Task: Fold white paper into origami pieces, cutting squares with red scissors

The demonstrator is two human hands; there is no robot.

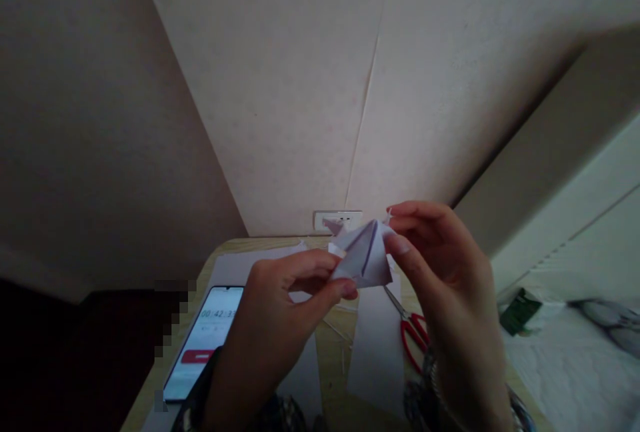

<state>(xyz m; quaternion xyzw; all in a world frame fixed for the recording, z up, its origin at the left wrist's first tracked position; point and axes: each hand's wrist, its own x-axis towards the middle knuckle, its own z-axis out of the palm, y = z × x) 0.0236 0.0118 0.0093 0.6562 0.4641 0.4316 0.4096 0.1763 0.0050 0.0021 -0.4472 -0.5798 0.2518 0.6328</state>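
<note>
A piece of folded white paper [364, 260], with pointed corners and a raised crease, is held in the air above the small table. My left hand [285, 305] pinches its lower left corner between thumb and fingers. On the right side, my right hand [440, 265] grips the paper's edge with thumb and bent fingers. Parts of the paper are covered by the fingertips. Below my right hand lie red-handled scissors [414, 335], their blades pointing up and left, partly hidden by the wrist.
Flat white paper sheets [376, 352] and thin paper scraps lie on the wooden table [333, 385]. A phone [205, 339] showing a running timer is at the left, partly behind my arm. A wall socket [320, 220] sits behind the table. Glasses [613, 322] and a green packet [521, 312] lie at the right.
</note>
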